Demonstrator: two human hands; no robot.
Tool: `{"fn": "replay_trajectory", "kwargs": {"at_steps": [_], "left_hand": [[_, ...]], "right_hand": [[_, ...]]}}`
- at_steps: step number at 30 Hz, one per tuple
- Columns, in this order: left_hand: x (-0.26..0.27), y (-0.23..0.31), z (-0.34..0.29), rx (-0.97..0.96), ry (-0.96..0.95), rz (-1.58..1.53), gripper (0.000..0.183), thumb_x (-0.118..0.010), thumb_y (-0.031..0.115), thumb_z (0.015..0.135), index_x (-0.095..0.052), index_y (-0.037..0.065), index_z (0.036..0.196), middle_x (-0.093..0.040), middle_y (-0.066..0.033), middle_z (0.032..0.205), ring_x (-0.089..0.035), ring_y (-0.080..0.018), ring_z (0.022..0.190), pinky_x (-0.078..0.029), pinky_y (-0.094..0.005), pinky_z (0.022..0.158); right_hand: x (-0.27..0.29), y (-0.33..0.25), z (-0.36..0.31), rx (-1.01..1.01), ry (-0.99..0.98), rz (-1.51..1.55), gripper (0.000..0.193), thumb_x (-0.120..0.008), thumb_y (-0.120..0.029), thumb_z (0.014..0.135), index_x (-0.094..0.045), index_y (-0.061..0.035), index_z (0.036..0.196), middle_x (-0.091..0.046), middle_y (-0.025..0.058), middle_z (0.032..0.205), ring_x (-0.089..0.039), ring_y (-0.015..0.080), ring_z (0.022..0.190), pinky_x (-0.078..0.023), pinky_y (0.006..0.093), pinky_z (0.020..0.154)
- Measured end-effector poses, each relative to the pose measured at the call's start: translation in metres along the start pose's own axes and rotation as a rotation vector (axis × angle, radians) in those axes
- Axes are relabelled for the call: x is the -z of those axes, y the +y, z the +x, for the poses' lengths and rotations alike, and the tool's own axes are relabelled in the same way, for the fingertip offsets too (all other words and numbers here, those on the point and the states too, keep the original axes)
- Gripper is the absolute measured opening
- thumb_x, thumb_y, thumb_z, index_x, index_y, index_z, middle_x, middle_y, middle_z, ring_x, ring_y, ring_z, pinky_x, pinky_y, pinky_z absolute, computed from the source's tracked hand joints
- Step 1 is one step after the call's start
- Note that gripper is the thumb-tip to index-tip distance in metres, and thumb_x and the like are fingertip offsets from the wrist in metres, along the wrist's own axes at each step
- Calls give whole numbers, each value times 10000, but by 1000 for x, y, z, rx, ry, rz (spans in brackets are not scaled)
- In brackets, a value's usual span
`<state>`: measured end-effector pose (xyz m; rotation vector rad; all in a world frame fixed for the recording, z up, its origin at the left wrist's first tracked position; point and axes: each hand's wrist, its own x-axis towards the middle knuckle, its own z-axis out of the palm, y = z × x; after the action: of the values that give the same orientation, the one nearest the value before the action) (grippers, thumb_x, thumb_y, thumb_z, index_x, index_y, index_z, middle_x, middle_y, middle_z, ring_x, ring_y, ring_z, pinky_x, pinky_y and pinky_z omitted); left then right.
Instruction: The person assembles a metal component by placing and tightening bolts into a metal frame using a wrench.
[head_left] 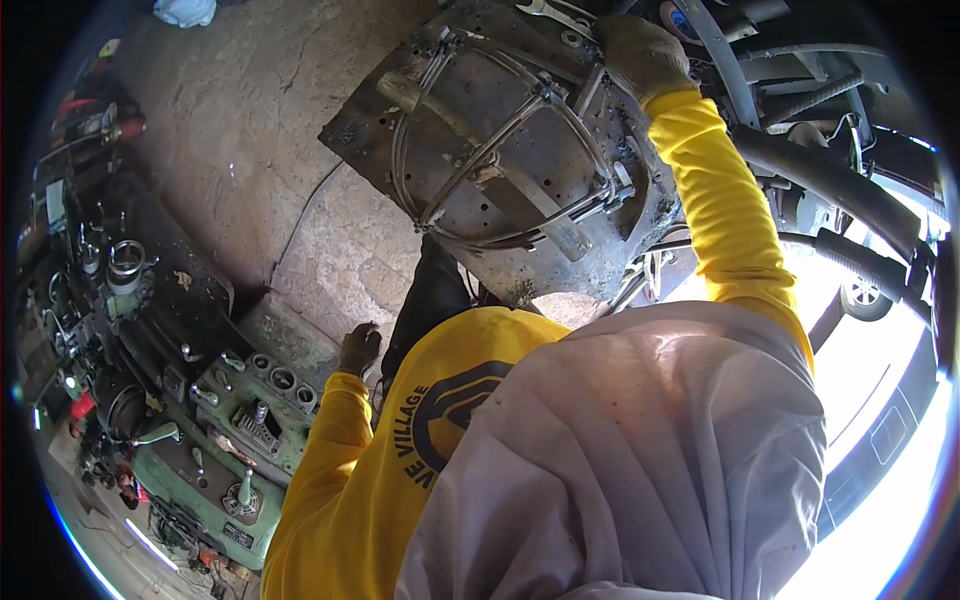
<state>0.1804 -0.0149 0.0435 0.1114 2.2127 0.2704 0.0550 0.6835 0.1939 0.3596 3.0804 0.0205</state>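
Gloved right hand (640,52) resting on the far edge of the rusty metal plate (480,150), seemingly steadying it under the wire frame (500,150); grip unclear. Left hand (358,348) hanging below the plate, fingers loosely curled, holding nothing.

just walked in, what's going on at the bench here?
A person in a yellow long-sleeved shirt stands over a rusty steel work table with a bent wire frame lying on it. The right hand, gloved, rests at the table's far edge, beside the frame. The left hand hangs low by the hip, holding nothing visible. A green lathe-like machine sits to the left, and a spanner lies at the table's far side.
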Motion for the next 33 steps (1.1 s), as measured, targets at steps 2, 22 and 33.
{"fn": "replay_trajectory", "kwargs": {"at_steps": [2, 22, 33], "left_hand": [[1, 0, 2, -23, 11, 24, 422, -607, 380, 918, -681, 132, 1251, -698, -235, 1185, -648, -429, 1142, -520, -489, 988], [-10, -7, -9, -45, 4, -5, 414, -613, 359, 930, -679, 113, 1256, -700, -214, 1207, -658, -398, 1149, -520, -479, 995], [-19, -1, -1, 12, 53, -30, 403, -583, 350, 920, -695, 131, 1239, -701, -208, 1199, -650, -392, 1161, -516, -471, 1007]], "right_hand": [[-2, 8, 3, 39, 19, 15, 202, -581, -132, 905, -722, -101, 1047, -732, 192, 1023, -718, 368, 969, -577, 463, 840], [20, 2, 22, -3, -268, -194, 285, -620, -170, 879, -761, -80, 1110, -716, 215, 1138, -705, 369, 1076, -564, 468, 932], [30, -4, 15, 18, -311, -276, 262, -597, -154, 893, -767, -72, 1074, -722, 214, 1133, -702, 372, 1086, -556, 459, 945]]}}
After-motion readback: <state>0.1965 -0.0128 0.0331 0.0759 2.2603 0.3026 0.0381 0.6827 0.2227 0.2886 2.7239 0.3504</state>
